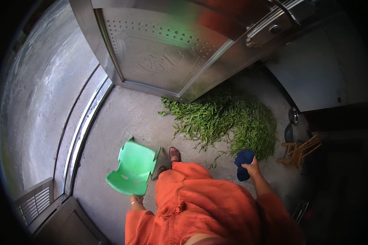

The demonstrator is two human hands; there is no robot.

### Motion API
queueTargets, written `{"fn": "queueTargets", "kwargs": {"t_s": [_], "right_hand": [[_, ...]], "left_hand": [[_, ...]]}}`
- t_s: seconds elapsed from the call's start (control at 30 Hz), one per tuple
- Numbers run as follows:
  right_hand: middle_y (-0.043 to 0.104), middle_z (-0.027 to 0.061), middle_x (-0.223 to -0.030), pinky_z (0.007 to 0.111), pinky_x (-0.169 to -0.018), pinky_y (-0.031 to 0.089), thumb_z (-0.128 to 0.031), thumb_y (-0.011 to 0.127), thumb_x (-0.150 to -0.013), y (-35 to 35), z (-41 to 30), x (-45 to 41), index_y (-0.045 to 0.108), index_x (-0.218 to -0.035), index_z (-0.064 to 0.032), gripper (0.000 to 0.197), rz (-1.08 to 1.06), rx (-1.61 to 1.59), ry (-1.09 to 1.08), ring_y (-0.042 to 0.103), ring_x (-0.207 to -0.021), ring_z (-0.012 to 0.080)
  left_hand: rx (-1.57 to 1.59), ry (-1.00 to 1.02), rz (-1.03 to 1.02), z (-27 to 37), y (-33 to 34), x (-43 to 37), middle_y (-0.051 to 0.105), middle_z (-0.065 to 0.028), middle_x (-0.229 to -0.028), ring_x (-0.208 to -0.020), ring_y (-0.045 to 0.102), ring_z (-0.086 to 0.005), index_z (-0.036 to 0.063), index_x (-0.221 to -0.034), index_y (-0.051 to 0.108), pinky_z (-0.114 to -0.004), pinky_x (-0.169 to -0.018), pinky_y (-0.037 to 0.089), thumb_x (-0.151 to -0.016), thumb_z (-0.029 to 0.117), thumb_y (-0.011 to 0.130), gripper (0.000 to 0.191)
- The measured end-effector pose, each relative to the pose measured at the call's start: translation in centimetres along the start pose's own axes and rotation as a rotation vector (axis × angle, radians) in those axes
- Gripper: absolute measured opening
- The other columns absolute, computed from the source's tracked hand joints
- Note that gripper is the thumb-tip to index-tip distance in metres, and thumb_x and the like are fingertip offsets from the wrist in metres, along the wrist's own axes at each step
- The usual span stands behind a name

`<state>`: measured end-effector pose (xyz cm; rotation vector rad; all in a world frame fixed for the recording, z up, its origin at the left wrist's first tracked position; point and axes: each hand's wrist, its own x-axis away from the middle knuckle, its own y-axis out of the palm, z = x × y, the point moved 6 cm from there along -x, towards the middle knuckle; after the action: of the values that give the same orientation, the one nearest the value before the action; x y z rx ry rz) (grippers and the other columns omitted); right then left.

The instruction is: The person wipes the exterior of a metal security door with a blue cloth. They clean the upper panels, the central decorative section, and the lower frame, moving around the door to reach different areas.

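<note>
My left hand (136,199), with a bracelet at its wrist, grips the top edge of the backrest of a small green plastic chair (136,160). The chair is at my left, beside my feet. In my right hand (252,167) is a bunched dark blue cloth item (244,157), perhaps a cap; its exact kind is unclear. Past it lies a large heap of cut green leafy stems (220,122) spread on the concrete floor.
An open metal door (159,58) with a lock and handle (274,29) stands ahead. A metal threshold (82,128) crosses the left side. A small wooden chair (297,153) and a metal bowl (293,116) are at the right.
</note>
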<state>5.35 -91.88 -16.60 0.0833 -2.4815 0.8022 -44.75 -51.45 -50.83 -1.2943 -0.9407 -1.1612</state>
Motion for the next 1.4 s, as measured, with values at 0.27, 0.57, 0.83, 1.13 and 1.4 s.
{"fn": "queueTargets", "kwargs": {"t_s": [0.27,0.57,0.83,1.13,1.4], "right_hand": [[0.057,0.0078,-0.111,0.029,-0.087,0.044,0.005,0.063,-0.069,-2.1,-22.3,-3.3,0.047,-0.120,-0.0005,0.054,0.044,-0.349,-0.529,0.056,-0.098,0.0179],[0.056,0.0159,-0.108,0.031,-0.089,0.042,-0.008,0.070,-0.072,-8.8,-50.1,-2.2,0.048,-0.113,0.0056,0.049,0.742,-0.165,-1.437,0.055,-0.099,0.0227],[0.060,0.0184,-0.105,0.034,-0.087,0.043,-0.006,0.070,-0.068,-1.0,-45.9,-6.3,0.049,-0.116,-0.0017,0.052,0.865,-0.229,-1.328,0.057,-0.100,0.0284],[0.057,0.0023,-0.109,0.027,-0.086,0.041,-0.012,0.066,-0.077,7.1,-35.9,-14.0,0.053,-0.115,-0.0046,0.041,0.527,-1.089,-0.767,0.053,-0.098,0.0120],[0.061,0.0057,-0.103,0.031,-0.084,0.043,-0.011,0.065,-0.075,2.2,-40.6,-9.7,0.056,-0.109,-0.0001,0.037,0.717,-1.085,-1.045,0.057,-0.092,0.0153]], "left_hand": [[-0.018,0.145,-0.017,10.2,3.6,5.6,0.048,-0.0097,-0.120,-0.118,0.039,-0.0257,0.0109,-0.116,0.047,-0.047,-0.092,0.034,-0.083,0.022,0.048,0.034],[0.230,0.611,-0.312,31.1,14.5,10.1,0.046,-0.0058,-0.108,-0.114,0.037,-0.0315,0.0132,-0.113,0.045,-0.049,-0.096,0.029,-0.081,0.028,0.059,0.038],[0.175,1.002,-0.556,50.2,30.2,29.6,0.043,-0.0101,-0.117,-0.118,0.037,-0.0285,0.0098,-0.125,0.040,-0.045,-0.096,0.032,-0.082,0.020,0.056,0.047],[0.229,1.606,-0.439,65.6,43.0,51.7,0.042,-0.0132,-0.132,-0.123,0.038,-0.0253,0.0086,-0.128,0.039,-0.042,-0.100,0.031,-0.086,0.030,0.041,0.047],[0.121,1.823,-0.521,68.4,45.2,56.5,0.055,-0.0103,-0.102,-0.092,0.054,-0.0199,0.0033,-0.111,0.051,-0.030,-0.074,0.043,-0.086,0.045,0.037,0.050]]}}
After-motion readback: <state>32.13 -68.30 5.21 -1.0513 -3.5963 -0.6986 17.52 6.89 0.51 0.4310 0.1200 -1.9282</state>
